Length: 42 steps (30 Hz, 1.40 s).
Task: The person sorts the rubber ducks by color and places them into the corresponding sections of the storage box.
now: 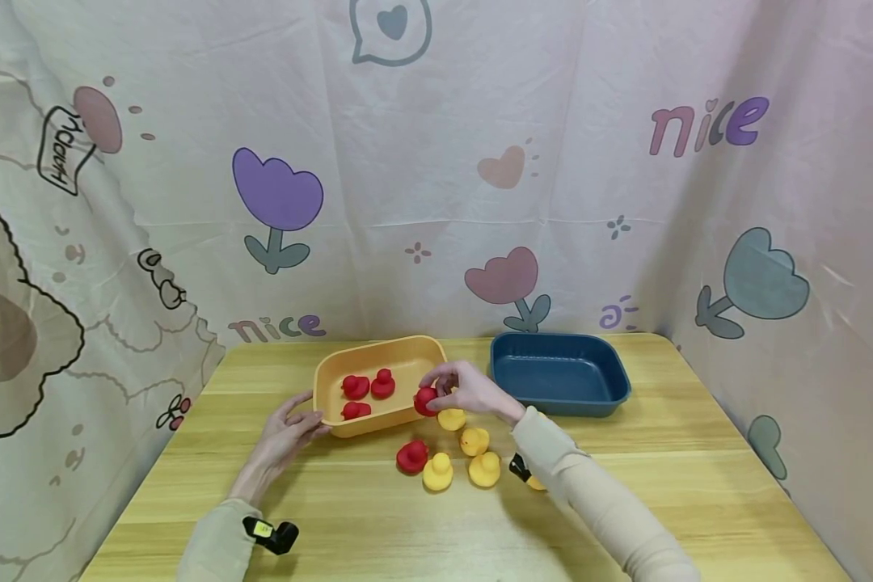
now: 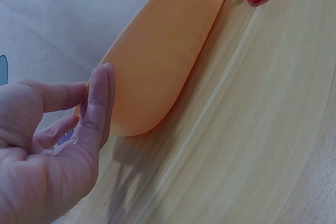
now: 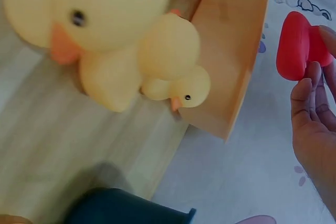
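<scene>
My right hand (image 1: pixel 469 390) pinches a red rubber duck (image 1: pixel 425 401) at the right rim of the orange bin (image 1: pixel 378 422). In the right wrist view the held red duck (image 3: pixel 294 45) is raised beside that bin's wall. Three red ducks (image 1: pixel 382 384) lie inside the bin. With thumb and fingers my left hand (image 1: pixel 287 436) grips the bin's left corner; the left wrist view shows the fingers (image 2: pixel 97 103) against its outer wall. Another red duck (image 1: pixel 411 457) sits on the table in front of the bin, beside several yellow ducks (image 1: pixel 484 469).
To the right at the back stands a dark blue bin (image 1: pixel 560 406). One yellow duck (image 1: pixel 536 483) is partly hidden by my right sleeve. The wooden table (image 1: pixel 378 533) ends at a printed cloth backdrop (image 1: pixel 407 283).
</scene>
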### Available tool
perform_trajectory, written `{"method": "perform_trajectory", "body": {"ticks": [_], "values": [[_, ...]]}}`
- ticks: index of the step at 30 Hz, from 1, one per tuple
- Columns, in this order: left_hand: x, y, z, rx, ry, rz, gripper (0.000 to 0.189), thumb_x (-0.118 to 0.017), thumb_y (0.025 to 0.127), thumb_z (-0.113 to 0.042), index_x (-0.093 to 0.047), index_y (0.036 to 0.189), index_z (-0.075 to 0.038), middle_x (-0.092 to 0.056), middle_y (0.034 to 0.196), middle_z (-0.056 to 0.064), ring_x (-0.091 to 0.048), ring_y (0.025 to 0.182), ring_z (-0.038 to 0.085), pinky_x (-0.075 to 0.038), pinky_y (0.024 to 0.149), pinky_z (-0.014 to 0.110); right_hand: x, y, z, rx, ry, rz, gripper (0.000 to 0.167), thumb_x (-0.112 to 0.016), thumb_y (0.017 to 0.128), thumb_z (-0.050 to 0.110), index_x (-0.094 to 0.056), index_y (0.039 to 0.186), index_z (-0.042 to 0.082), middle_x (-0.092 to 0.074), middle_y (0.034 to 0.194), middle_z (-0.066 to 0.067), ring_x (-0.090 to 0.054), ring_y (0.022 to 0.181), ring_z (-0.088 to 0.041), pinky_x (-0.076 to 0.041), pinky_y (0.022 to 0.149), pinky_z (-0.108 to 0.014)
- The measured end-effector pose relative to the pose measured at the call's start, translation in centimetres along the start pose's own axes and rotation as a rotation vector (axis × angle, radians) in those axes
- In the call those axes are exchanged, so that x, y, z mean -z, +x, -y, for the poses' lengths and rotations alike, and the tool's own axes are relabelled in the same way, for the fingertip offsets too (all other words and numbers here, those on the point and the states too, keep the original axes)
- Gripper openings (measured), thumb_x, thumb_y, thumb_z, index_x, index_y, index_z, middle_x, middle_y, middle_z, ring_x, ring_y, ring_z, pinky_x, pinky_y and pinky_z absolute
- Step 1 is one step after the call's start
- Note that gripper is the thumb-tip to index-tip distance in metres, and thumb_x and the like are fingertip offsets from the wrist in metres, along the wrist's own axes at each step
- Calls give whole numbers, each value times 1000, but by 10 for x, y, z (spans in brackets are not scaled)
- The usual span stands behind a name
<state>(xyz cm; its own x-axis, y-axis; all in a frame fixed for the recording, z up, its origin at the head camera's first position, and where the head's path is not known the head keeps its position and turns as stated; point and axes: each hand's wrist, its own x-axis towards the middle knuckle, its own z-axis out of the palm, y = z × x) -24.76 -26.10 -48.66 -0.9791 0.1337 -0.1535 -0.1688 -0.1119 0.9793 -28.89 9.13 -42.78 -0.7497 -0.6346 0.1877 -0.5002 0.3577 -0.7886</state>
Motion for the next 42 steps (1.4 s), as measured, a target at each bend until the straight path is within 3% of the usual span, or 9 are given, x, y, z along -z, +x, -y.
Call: {"method": "perform_trajectory", "body": {"ticks": [5,16,26,32,42], "values": [[1,0,-1,7,6,3,67,-49,103,0,-12,158,4,-69,93,-3,-71,80,4,-60,81,16,3,12,4,5,-13,7,28,-79,84,6,-72,110,0,-70,88,-15,-56,72,-8,-51,67,-19],[1,0,-1,11,3,-2,65,-48,104,0,-13,158,3,-70,93,-4,-71,80,4,-60,81,16,-1,37,4,-87,-45,9,28,-81,84,8,-74,111,5,-72,99,-11,-60,80,-12,-55,73,-18],[0,-1,-1,3,1,-3,65,-48,104,-1,-12,158,4,-71,93,-5,-71,80,3,-60,80,16,-15,56,-10,-116,-11,9,27,-81,82,5,-75,109,3,-73,101,-13,-60,81,-12,-54,71,-16],[0,-1,-1,2,2,-7,64,-47,104,-1,-12,158,4,-71,91,-6,-71,80,3,-60,80,16,-25,63,-14,-134,42,16,26,-81,81,1,-74,106,-1,-73,103,-17,-61,81,-18,-51,67,-14],[1,-1,-2,7,3,-7,64,-47,105,-2,-13,158,3,-71,91,-6,-71,79,3,-60,79,15,-37,72,-23,-129,73,36,26,-81,77,-5,-74,102,-6,-74,101,-20,-58,72,-7,-51,63,-13]]}}
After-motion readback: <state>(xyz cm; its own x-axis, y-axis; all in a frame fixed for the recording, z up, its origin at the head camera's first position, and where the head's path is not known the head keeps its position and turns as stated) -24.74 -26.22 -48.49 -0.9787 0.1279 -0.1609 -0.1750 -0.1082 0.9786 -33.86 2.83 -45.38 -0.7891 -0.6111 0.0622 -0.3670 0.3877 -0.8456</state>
